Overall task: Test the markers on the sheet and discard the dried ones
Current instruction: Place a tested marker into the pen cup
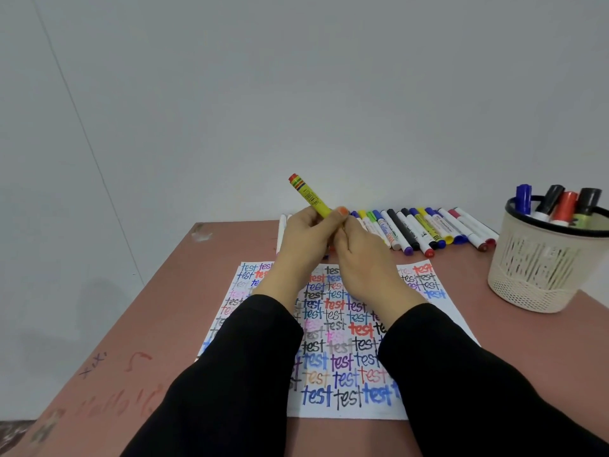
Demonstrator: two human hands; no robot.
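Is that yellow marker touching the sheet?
Apart. The head view shows the left hand and right hand holding the yellow marker raised, pointing upward, clear of the sheet.

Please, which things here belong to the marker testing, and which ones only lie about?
For the job: yellow marker, test sheet, row of markers, basket with markers.
Only lying about: scribbles on the table.

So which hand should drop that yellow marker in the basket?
Probably the right hand: the basket stands on its side, while the left hand would reach across. Both hold the yellow marker.
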